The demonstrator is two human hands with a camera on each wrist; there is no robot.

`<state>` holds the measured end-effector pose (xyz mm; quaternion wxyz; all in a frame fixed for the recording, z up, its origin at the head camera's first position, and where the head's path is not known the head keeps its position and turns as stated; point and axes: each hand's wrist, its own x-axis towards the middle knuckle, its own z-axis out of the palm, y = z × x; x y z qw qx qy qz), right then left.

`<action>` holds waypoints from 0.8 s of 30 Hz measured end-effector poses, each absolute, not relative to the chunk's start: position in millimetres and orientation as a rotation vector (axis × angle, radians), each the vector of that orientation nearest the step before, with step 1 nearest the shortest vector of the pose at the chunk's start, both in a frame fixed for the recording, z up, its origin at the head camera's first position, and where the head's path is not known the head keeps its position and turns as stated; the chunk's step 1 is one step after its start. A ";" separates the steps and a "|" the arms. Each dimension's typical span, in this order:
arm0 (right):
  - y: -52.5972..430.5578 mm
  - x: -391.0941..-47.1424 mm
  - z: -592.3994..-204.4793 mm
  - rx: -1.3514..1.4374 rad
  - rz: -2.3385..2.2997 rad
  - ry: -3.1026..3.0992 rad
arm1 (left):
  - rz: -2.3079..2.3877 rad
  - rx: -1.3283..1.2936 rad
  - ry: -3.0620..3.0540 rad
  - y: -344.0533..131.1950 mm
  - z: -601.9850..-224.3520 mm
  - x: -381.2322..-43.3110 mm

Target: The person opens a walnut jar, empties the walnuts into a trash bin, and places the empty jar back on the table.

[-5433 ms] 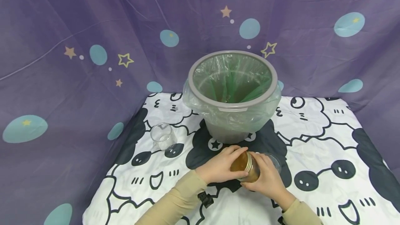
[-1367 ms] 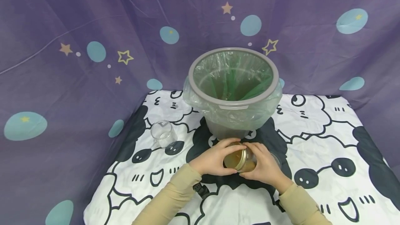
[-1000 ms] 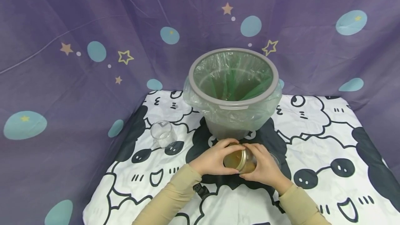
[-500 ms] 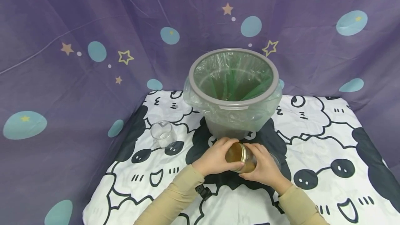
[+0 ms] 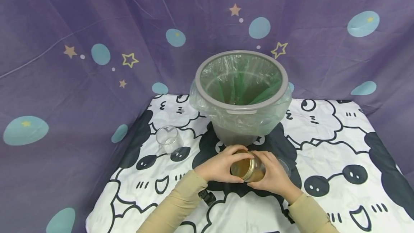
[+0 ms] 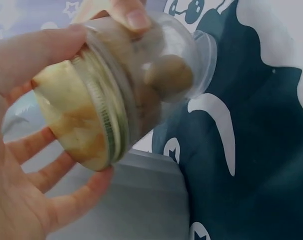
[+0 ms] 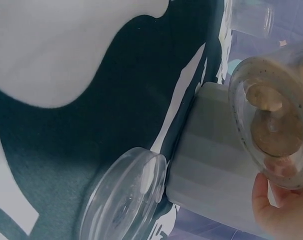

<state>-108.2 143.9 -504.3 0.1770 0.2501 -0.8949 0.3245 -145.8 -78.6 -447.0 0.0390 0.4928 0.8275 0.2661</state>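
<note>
A clear jar (image 5: pixel 257 174) with a gold-coloured lid (image 6: pixel 74 117) lies tipped over on its side, lid end to the left, in front of the bin. Brown rounded pieces show through its wall. My left hand (image 5: pixel 218 166) grips the lid, thumb on one side and fingers spread round the other. Around the body of the jar my right hand (image 5: pixel 275 175) holds on, its fingertips near the lid's edge. The right wrist view shows the jar's round base, with fingers of the right hand (image 7: pixel 291 215) beside it. Both palms are partly hidden.
Behind the hands stands a grey bin (image 5: pixel 233 136) lined with a thin green bag. An upright clear glass cup (image 5: pixel 169 140) is at the left. Beside my right hand lies a round, shallow clear dish (image 7: pixel 124 195) on the patterned cloth (image 5: pixel 333 161). Purple curtains hang around.
My left hand shifts back and forth round the lid, fingers and thumb changing place over the last second. My right hand keeps its hold. Since the oldest frame the jar has moved slightly left.
</note>
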 end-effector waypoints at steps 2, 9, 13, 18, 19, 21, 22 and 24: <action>143.9 -107.1 -504.5 0.708 0.922 -2.541 | 0.821 1.482 2.539 -78.1 -447.2 -145.4; 143.3 -106.4 -504.5 0.710 0.943 -2.543 | 0.820 1.330 2.607 -75.6 -449.6 -142.5; 143.3 -106.3 -503.9 0.697 0.955 -2.547 | 0.847 1.239 2.654 -73.5 -450.8 -140.4; 142.4 -107.1 -504.5 0.692 0.937 -2.537 | 0.902 1.069 2.701 -69.5 -451.3 -137.3; 142.0 -107.3 -504.4 0.690 0.932 -2.535 | 0.907 1.024 2.713 -68.3 -451.5 -136.7; 141.4 -107.6 -504.3 0.682 0.921 -2.534 | 0.910 0.942 2.742 -65.7 -452.0 -135.7; 141.0 -107.7 -504.0 0.677 0.915 -2.535 | 0.911 0.905 2.758 -64.3 -452.3 -135.3; 140.4 -107.8 -503.7 0.669 0.904 -2.537 | 0.904 0.830 2.782 -61.6 -452.0 -134.3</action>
